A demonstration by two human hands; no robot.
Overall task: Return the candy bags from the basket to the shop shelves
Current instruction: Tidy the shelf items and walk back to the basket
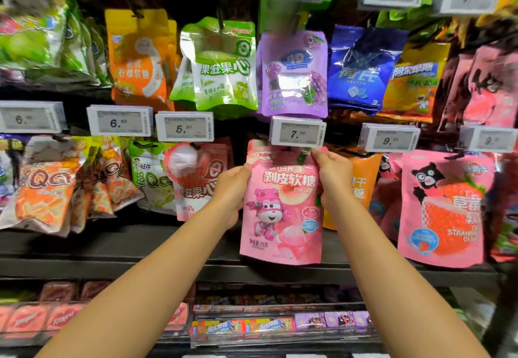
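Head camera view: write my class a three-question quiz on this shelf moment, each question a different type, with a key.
1. True or false: only one hand holds the pink candy bag.
2. Which price tag hangs directly above it? A) 5.50 B) 7.00 C) 6.50
3. Fill in: the bag directly above that tag is ____ in colour.

Key: 1 false, the left hand and right hand both grip it; 2 B, the 7.00 tag; 3 purple, the purple bag.

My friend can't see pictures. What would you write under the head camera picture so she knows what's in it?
Two hands, the left hand and the right hand, hold a pink candy bag up just under a price tag reading 7.00. Around it, colourful candy bags hang in rows on shop shelves.
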